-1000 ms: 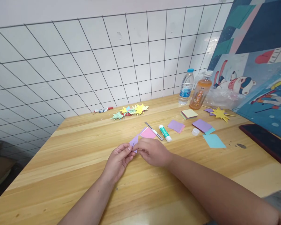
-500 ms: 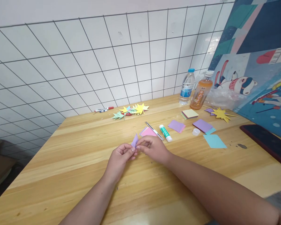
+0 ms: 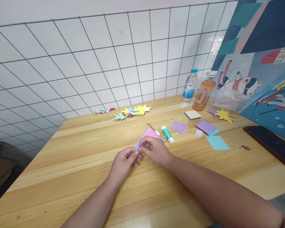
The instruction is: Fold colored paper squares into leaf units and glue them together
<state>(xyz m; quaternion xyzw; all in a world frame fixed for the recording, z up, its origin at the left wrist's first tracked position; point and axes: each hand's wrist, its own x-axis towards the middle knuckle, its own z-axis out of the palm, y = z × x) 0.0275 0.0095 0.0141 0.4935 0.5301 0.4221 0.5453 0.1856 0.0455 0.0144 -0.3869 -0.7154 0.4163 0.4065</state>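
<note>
While the left hand (image 3: 123,164) pinched folded purple paper (image 3: 137,145) between fingertips, the right hand (image 3: 156,150) grasped it likewise. A glue stick (image 3: 167,135) lay nearby.

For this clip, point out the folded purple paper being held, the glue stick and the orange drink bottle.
Folded purple paper (image 3: 137,145): head view, on its exposed upper part.
Glue stick (image 3: 167,134): head view, on its green label.
Orange drink bottle (image 3: 204,95): head view, mid-body.

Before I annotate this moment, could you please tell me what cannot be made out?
In the head view:
- Held purple paper: partly hidden by left hand and right hand.
- Glue stick: label print too small to read.
- Dark flat device: one end cut off by right edge.
</note>
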